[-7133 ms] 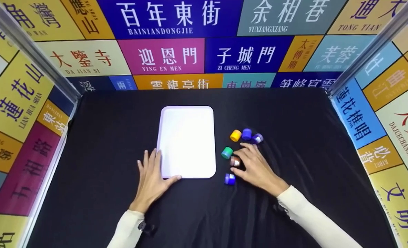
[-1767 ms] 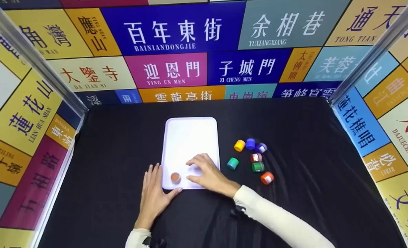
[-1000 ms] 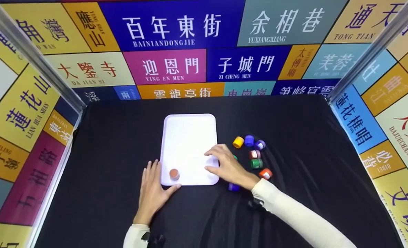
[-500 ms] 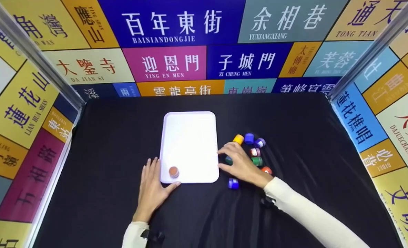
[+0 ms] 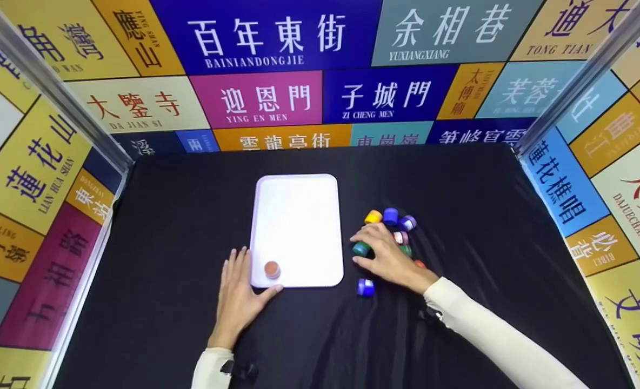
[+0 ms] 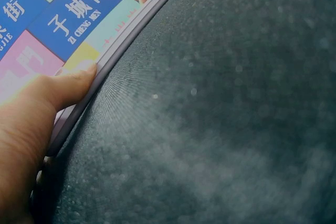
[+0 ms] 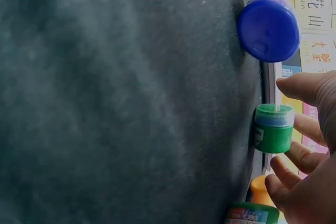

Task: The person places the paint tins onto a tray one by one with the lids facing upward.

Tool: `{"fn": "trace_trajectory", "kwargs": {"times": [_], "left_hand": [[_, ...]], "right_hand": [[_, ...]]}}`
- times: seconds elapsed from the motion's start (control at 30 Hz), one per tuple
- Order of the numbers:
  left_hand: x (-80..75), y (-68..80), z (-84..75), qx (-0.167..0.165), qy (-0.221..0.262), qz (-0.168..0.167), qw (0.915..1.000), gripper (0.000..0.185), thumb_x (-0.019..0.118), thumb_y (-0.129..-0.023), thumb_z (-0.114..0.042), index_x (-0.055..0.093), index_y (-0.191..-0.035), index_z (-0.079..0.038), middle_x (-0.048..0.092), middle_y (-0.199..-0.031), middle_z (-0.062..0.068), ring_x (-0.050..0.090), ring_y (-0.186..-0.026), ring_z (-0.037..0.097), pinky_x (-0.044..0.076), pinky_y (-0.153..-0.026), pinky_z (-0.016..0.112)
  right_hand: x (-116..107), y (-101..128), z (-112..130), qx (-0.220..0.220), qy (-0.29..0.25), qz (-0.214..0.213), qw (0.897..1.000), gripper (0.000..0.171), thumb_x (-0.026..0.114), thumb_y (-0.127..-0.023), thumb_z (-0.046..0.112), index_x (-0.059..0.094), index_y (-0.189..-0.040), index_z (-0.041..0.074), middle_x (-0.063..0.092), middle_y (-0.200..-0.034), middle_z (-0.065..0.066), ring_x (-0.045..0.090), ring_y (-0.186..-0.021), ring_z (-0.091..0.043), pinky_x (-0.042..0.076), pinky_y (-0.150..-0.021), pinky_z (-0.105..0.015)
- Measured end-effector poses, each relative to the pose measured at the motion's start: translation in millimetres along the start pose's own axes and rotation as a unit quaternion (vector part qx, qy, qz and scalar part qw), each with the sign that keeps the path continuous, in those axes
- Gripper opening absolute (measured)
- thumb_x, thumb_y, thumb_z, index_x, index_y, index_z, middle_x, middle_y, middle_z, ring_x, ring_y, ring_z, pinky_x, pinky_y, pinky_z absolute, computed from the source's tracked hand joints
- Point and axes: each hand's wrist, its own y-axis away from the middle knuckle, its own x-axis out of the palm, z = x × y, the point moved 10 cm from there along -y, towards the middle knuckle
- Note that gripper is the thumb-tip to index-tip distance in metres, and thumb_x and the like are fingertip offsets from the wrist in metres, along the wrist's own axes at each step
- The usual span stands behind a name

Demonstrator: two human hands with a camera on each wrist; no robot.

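A white tray (image 5: 298,232) lies on the black cloth, with a small brown paint jar (image 5: 272,269) standing in its near left corner. My left hand (image 5: 239,302) rests against the tray, fingers straight along the left side and thumb on the near edge; in the left wrist view the thumb (image 6: 79,82) lies on the rim. My right hand (image 5: 387,256) is around a green paint jar (image 5: 361,248) right of the tray. In the right wrist view, a gap shows between the thumb (image 7: 299,86) and this green jar (image 7: 274,129), with fingers on its far side.
Near the right hand lie a yellow jar (image 5: 373,216), a blue jar (image 5: 390,216), a purple jar (image 5: 407,222) and a red-labelled jar (image 5: 401,237). A second green jar and an orange jar are partly hidden. Another blue jar (image 5: 365,287) lies nearer. Printed panels enclose the table.
The brown jar, beside the right hand on the cloth in the oldest frame, now stands on the tray. My right hand has since moved right, off the tray to the green jar. The left stays.
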Motion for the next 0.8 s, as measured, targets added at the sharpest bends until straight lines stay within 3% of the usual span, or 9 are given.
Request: {"fn": "trace_trajectory", "kwargs": {"times": [0.5,0.8], "left_hand": [[-0.8,0.0,0.1,0.000,0.005,-0.002,1.0000,0.116,0.093,-0.080,-0.054,0.042,-0.165,0.007,0.040,-0.172,0.027,0.027,-0.164,0.048,0.017,-0.135,0.062],[0.6,-0.6,0.9,-0.011,0.008,0.011,0.9999,0.117,0.092,-0.082,-0.055,0.039,-0.167,0.005,0.037,-0.174,0.026,0.023,-0.166,0.046,0.014,-0.137,0.061]], "right_hand": [[-3.6,1.9,-3.4,-0.005,0.025,0.006,1.000,0.041,0.088,-0.088,0.002,0.076,-0.128,-0.001,0.072,-0.130,-0.015,0.057,-0.129,-0.038,0.048,-0.114,-0.055],[-1.9,1.5,-6.6,0.003,0.077,0.008,0.997,0.040,0.088,-0.090,0.004,0.076,-0.128,0.000,0.075,-0.127,-0.014,0.059,-0.124,-0.037,0.052,-0.108,-0.056]]}}
